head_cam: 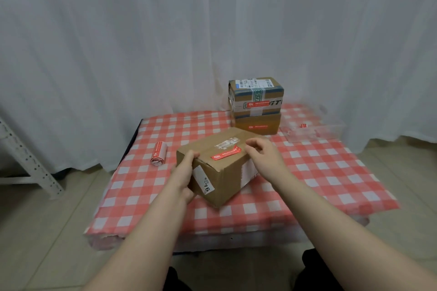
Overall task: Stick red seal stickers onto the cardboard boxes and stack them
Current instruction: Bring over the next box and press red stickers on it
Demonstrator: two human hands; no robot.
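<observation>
A: Left grip [186, 168]?
B: Clamped on the near-left end of the cardboard box [227, 172], fingers curled over the top edge.
A: Right grip [262, 153]?
B: Fingers curled, on the box top at the end of the red seal sticker [225, 154]. Pinching or only touching: cannot tell.
A: Box position?
B: Mid worktop [319, 172], turned askew.
A: Containers?
B: Clear tray [331, 131], far right, one small red sticker [303, 125] inside. Just left of it, upper box [256, 97] stacked on lower box [256, 126], both sealed red.
</observation>
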